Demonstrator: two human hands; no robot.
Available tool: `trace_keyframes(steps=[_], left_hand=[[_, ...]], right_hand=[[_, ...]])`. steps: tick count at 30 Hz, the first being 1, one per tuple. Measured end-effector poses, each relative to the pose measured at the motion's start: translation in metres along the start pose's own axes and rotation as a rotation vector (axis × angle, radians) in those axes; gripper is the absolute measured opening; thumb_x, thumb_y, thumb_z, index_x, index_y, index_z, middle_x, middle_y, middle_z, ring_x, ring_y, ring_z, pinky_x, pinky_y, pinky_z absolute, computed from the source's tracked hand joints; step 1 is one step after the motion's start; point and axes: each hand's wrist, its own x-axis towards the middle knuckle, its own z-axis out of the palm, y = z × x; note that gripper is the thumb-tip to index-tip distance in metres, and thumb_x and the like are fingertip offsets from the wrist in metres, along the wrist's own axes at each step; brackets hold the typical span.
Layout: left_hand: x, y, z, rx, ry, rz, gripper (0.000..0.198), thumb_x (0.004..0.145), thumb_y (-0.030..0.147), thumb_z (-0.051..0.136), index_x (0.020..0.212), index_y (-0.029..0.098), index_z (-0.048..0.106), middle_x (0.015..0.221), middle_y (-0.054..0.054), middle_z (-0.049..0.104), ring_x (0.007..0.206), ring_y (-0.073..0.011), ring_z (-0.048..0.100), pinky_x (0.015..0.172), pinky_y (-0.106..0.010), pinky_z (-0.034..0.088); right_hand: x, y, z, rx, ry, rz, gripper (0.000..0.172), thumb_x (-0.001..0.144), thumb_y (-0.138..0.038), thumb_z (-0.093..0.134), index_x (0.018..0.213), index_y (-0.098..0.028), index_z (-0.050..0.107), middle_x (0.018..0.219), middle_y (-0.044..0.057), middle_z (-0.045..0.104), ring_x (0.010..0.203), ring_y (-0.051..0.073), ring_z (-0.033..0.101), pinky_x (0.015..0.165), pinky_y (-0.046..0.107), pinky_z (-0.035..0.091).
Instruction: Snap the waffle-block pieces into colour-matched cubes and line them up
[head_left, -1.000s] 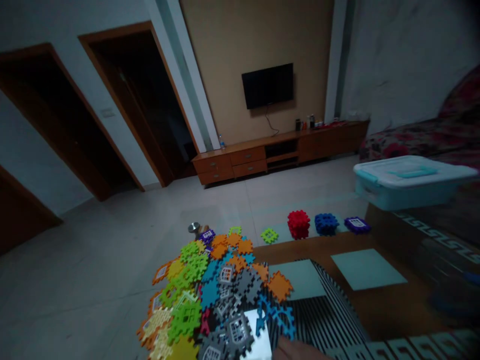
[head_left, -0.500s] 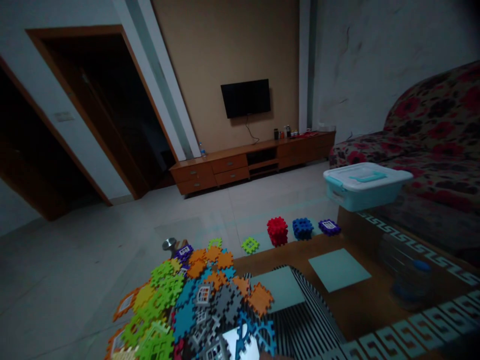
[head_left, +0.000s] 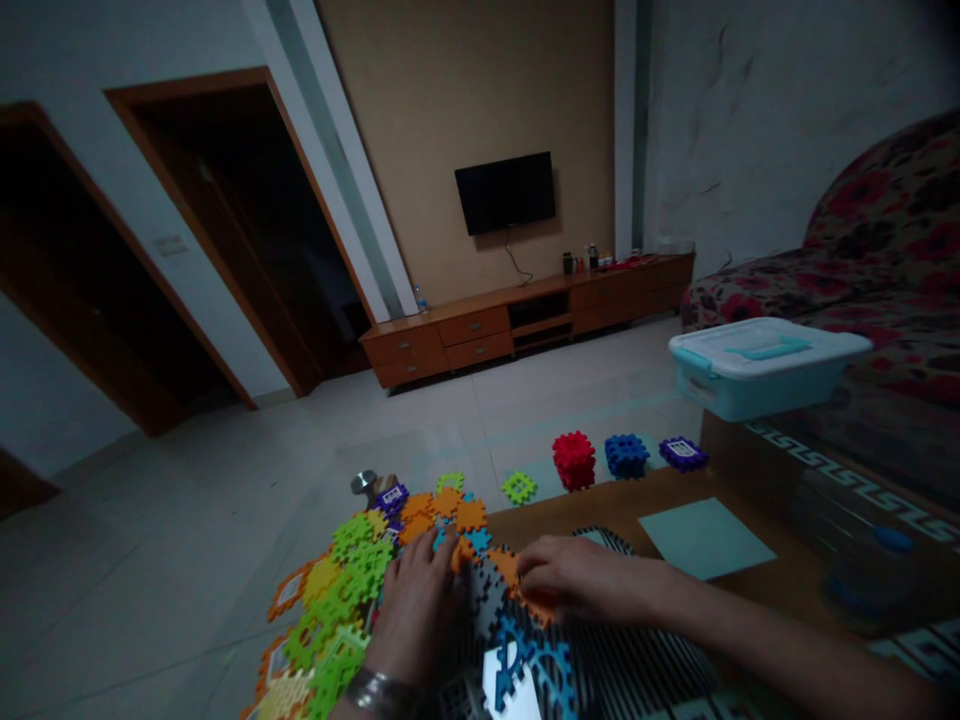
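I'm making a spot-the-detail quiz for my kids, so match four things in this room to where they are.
Things:
1. Red cube of interlocking pieces
2. Television
3. Lidded plastic box
4. Silver wristband

Places:
A. On the table corner by the floral sofa
B. Around the wrist of the left hand
C. On the floor beyond the table
D. On the wall above the wooden cabinet

Pairs: 1-C, 2-D, 3-A, 4-B

Left hand [head_left: 416, 610]: on plastic tile pile [head_left: 352, 570], 12 o'clock | Right hand [head_left: 577, 580]: touching orange tile [head_left: 506, 565], 1 o'clock | Red tile cube [head_left: 574, 460]: 12 o'clock | Lidded storage box [head_left: 765, 370]: 2 o'clock
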Motion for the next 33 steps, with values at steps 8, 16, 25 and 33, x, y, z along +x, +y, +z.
trace_keyframes(steps=[8, 16, 25, 33], left_hand=[[0.026, -0.009, 0.003, -0.072, -0.075, 0.030, 0.051, 0.074, 0.014, 0.051, 0.121, 0.030, 0.059, 0.120, -0.006, 0.066, 0.115, -0.0268, 0.058, 0.093, -0.046, 0.041], [0.017, -0.025, 0.001, -0.368, 0.314, 0.064, 0.044, 0.088, 0.031, 0.041, 0.129, 0.018, 0.047, 0.137, -0.013, 0.053, 0.127, -0.0266, 0.048, 0.105, -0.051, 0.039], [0.012, -0.043, 0.043, -0.366, 0.470, 0.039, 0.042, 0.082, 0.025, 0.043, 0.122, 0.014, 0.054, 0.124, -0.015, 0.057, 0.119, -0.0272, 0.054, 0.105, -0.050, 0.042], [-0.016, -0.042, 0.025, -0.379, 0.437, 0.055, 0.046, 0.087, 0.032, 0.043, 0.130, 0.018, 0.049, 0.134, -0.013, 0.054, 0.126, -0.0273, 0.050, 0.106, -0.051, 0.042]], right_hand=[[-0.003, 0.014, 0.024, -0.134, 0.138, 0.128, 0.010, 0.091, -0.013, 0.053, 0.093, -0.015, 0.062, 0.088, 0.007, 0.067, 0.078, 0.018, 0.060, 0.065, 0.029, 0.038], [0.002, 0.028, 0.000, -0.027, 0.106, 0.249, 0.009, 0.085, -0.017, 0.059, 0.091, -0.017, 0.065, 0.093, 0.008, 0.064, 0.087, 0.021, 0.058, 0.069, 0.030, 0.039], [0.129, 0.025, 0.007, -0.094, 0.094, 0.211, 0.021, 0.080, -0.020, 0.066, 0.099, -0.010, 0.064, 0.103, 0.016, 0.063, 0.093, 0.024, 0.056, 0.075, 0.030, 0.042], [0.059, 0.006, -0.013, -0.080, 0.143, 0.270, 0.026, 0.081, -0.030, 0.065, 0.101, -0.014, 0.060, 0.102, 0.012, 0.060, 0.093, 0.024, 0.053, 0.080, 0.033, 0.043]])
